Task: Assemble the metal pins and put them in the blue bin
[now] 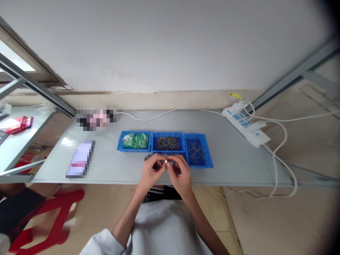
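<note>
- grey table point(239, 170) spans before you
- your left hand point(152, 169) and right hand point(181, 171) pinch a tiny white-ended piece point(166, 161) between them
- just beyond it, three blue trays point(168, 152) in a row
- farther right, a white power strip point(245, 125)

Looks like a plain, simply furnished small-parts workshop.
Three blue bins point(205, 148), two holding heaps of thin metal pins point(168, 143), stand mid-frame on a grey table point(239, 166) between metal posts point(281, 85); a power strip point(243, 122) lies at right, a second table point(29, 138) at the left edge, a red stool point(74, 196) at lower left.
</note>
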`<control>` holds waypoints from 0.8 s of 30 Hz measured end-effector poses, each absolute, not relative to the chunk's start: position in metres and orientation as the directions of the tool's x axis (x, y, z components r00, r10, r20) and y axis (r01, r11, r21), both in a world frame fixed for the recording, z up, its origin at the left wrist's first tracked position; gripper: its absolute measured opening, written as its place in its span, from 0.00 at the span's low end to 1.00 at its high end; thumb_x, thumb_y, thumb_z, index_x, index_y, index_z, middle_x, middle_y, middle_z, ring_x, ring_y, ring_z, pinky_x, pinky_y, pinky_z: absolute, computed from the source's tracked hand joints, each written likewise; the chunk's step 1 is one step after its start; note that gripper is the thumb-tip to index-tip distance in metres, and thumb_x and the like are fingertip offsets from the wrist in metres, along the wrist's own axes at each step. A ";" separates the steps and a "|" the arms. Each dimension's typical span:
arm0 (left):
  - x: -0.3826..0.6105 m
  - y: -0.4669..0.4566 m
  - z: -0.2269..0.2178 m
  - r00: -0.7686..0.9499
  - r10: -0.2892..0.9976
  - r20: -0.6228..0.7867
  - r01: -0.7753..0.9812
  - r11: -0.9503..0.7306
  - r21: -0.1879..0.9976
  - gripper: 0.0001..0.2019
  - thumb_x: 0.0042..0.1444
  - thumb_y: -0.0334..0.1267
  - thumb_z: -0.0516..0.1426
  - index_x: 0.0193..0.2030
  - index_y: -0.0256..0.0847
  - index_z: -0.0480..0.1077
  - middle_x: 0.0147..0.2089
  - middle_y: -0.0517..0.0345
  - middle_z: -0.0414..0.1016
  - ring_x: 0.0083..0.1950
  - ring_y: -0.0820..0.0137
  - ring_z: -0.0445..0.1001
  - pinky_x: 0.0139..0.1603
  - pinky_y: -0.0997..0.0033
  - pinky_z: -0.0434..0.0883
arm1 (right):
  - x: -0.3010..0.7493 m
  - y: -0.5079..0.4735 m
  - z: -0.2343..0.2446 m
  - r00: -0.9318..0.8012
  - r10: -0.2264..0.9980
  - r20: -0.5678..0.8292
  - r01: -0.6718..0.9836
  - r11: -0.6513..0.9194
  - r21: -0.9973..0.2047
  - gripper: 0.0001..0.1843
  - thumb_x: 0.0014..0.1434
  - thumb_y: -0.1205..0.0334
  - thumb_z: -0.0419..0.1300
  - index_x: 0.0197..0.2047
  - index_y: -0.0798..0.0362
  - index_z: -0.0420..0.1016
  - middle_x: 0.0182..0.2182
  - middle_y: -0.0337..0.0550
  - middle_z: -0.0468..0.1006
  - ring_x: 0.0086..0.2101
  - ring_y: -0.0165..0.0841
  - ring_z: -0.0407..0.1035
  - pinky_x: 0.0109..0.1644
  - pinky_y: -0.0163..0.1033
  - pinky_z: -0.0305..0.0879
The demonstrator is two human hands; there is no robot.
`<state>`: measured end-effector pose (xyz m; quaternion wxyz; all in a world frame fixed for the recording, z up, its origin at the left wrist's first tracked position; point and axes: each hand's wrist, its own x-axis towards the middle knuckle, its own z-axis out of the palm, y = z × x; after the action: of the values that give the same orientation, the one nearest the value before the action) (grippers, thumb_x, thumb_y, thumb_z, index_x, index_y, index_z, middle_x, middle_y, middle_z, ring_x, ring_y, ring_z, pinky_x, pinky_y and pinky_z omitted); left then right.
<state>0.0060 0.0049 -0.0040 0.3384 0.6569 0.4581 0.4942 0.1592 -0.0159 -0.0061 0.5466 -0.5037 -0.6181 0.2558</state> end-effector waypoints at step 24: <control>0.006 0.006 -0.006 0.071 0.948 0.311 0.245 -0.319 0.916 0.03 0.64 0.32 0.63 0.43 0.42 0.78 0.41 0.56 0.83 0.28 0.75 0.71 0.34 0.74 0.71 | 0.157 -0.017 -0.005 0.114 0.893 0.436 0.390 0.364 -0.846 0.07 0.73 0.63 0.61 0.51 0.50 0.80 0.44 0.44 0.80 0.27 0.28 0.68 0.31 0.36 0.69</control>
<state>0.0057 0.0064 -0.0056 0.3526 0.6414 0.4650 0.4981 0.1574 -0.0172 -0.0048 0.5412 -0.5139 -0.6237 0.2323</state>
